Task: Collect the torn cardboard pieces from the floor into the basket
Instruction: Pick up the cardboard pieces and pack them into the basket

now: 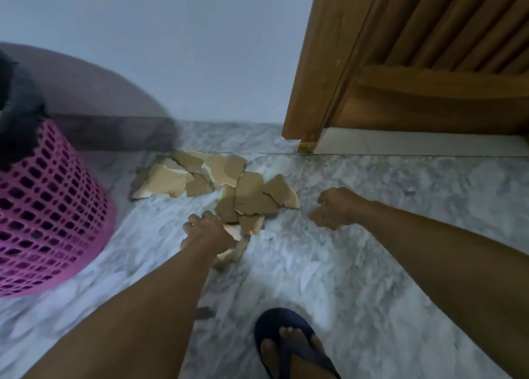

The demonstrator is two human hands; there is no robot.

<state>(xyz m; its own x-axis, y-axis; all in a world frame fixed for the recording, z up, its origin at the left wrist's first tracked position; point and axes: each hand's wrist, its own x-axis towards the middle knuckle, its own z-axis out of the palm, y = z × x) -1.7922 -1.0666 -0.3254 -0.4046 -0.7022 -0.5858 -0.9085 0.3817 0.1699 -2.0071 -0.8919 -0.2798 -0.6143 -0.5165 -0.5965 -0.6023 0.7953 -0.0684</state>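
Presently, the torn tan cardboard pieces [217, 182] lie in a loose heap on the grey-veined marble floor [372, 264], near the pale wall [171, 49] and just left of the brown wooden door frame [312, 72]. The heap's long axis runs from far left to near right, and its near end tapers toward the left hand [207, 232].

Left hand: at the near tip of the heap, fingers curled down over a pale scrap [233, 248]. It appears to grip that scrap, though motion blur obscures the fingertips.

Right hand [335, 208]: just right of the heap, not touching it, fingers curled in a loose fist. Whether it holds a small fragment cannot be determined.

The hands are apart, with the heap's near end between them. The left is the nearer to the cardboard.

The pink plastic lattice basket [51, 207] stands at the left, well apart from the heap; a dark object [20, 115] sits at its rim. The left hand lies between heap and basket, so a leftward carry looks the shorter route.

Materials: the pieces are flat, ragged-edged, brown on one face and paler on the other. They overlap, so a single grip may lift several or shed some. Most of the heap is not yet collected.

A foot in a dark blue sandal [292, 347] stands at the near edge.
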